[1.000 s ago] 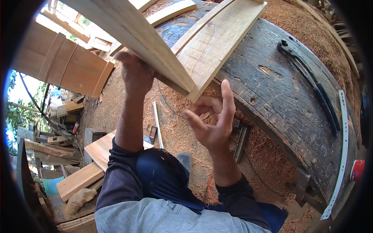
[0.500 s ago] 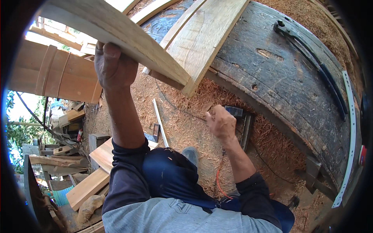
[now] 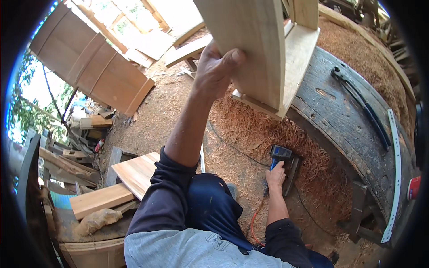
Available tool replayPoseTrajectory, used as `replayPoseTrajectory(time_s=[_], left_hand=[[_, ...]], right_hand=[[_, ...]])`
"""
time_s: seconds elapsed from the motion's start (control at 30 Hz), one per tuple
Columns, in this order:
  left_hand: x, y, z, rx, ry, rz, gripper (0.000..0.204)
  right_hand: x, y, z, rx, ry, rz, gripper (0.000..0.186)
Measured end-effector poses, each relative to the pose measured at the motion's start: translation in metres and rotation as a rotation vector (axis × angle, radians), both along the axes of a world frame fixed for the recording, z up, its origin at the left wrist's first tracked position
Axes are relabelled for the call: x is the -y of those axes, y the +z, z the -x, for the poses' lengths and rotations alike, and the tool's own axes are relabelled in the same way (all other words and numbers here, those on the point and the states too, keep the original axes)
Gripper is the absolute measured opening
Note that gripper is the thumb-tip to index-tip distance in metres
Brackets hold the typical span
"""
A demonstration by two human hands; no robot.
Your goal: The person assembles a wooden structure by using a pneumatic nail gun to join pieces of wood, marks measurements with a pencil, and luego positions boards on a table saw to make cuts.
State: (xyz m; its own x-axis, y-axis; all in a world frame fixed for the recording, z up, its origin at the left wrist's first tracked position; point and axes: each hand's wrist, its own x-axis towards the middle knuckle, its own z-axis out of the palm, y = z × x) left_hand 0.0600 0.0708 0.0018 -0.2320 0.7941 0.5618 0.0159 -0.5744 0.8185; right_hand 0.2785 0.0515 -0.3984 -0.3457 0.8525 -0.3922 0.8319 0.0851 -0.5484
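Observation:
My left hand grips the edge of a wide pale wooden board, thumb on its face and fingers mostly hidden behind. That board is part of a wooden frame, whose other plank lies over the edge of the dark workbench. Low beside the bench, my right hand is closed round the blue handle of a black-and-blue nail gun. An orange air hose runs from near the tool's handle end toward my legs.
Long-handled pincers and a perforated metal strip lie on the bench, near a red can. Wood shavings and a thin cable cover the ground. Cut boards sit left of my knee; a brown wooden panel stands farther left.
My right hand has come down from above the nail gun and closed on its handle. The board and my left hand now appear farther right as the view has turned.

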Motion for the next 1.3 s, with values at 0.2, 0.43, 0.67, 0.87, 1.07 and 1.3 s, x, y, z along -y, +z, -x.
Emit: replayPoseTrajectory(time_s=[0.2,0.43,0.67,0.87,1.07,1.3], left_hand=[[-0.001,0.039,-0.015,-0.081,0.117,-0.055,0.063],[-0.007,0.043,-0.001,-0.26,0.574,0.105,0.051],[-0.016,0.028,0.003,-1.061,0.966,-0.144,0.059],[-0.018,0.022,0.01,-1.442,1.327,-0.213,0.076],[-0.012,0.025,0.005,-1.678,1.602,-0.14,0.083],[-0.009,0.029,0.034,-1.899,1.441,-0.45,0.084]], right_hand=[[0.003,0.022,-0.004,-0.142,-0.212,-0.076,0.054],[-0.052,0.112,-0.021,-0.759,-0.292,0.168,0.038],[-0.04,0.111,-0.024,-1.527,-0.36,0.933,0.038],[-0.01,0.105,0.034,-2.301,0.036,1.746,0.04],[0.001,0.125,0.059,-2.32,0.139,1.815,0.037],[-0.002,0.135,0.07,-2.337,0.22,1.795,0.037]])
